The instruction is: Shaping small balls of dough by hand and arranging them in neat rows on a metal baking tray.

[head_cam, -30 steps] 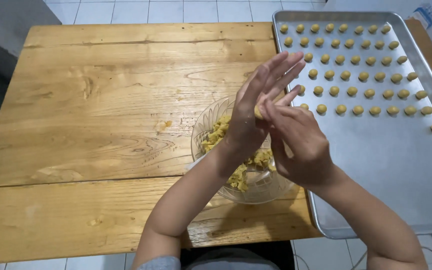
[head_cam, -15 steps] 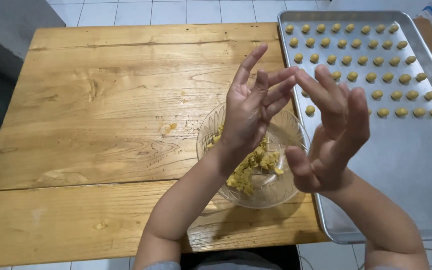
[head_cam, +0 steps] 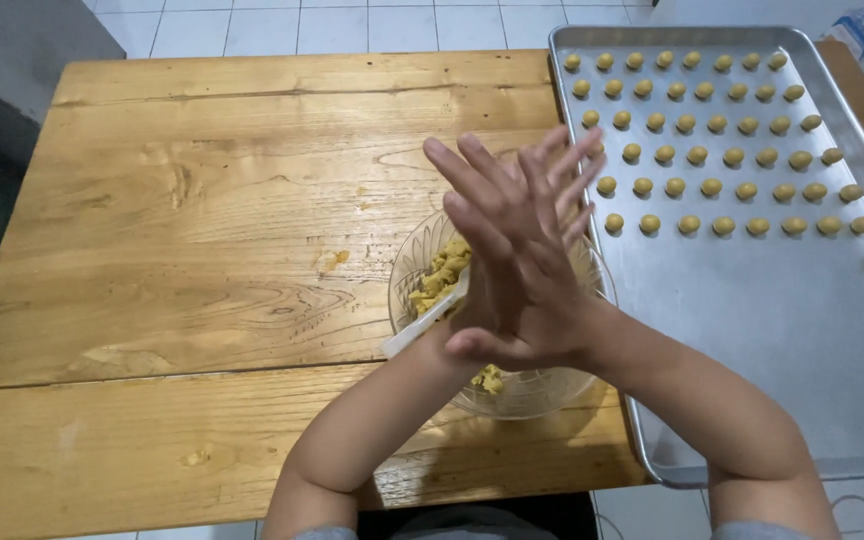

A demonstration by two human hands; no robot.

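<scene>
Right hand (head_cam: 522, 270) pressed flat on left hand (head_cam: 562, 175), anything between hidden; dough (head_cam: 442, 275) in bowl (head_cam: 407, 270) looks soft, sticky: pinch gently.

Pretty bright, even daylight-ish light here, nothing dim. The metal baking tray (head_cam: 752, 330) has a soft sheen but no harsh glare. Soft shadows sit under the forearms on the wooden table (head_cam: 202, 250) near the bottom edge. The pressed-together right hand (head_cam: 512, 260) and left hand (head_cam: 562, 180) look a bit motion-smeared at the fingertips. Slight wide-angle bend at the table edges; the rest is sharp.
</scene>
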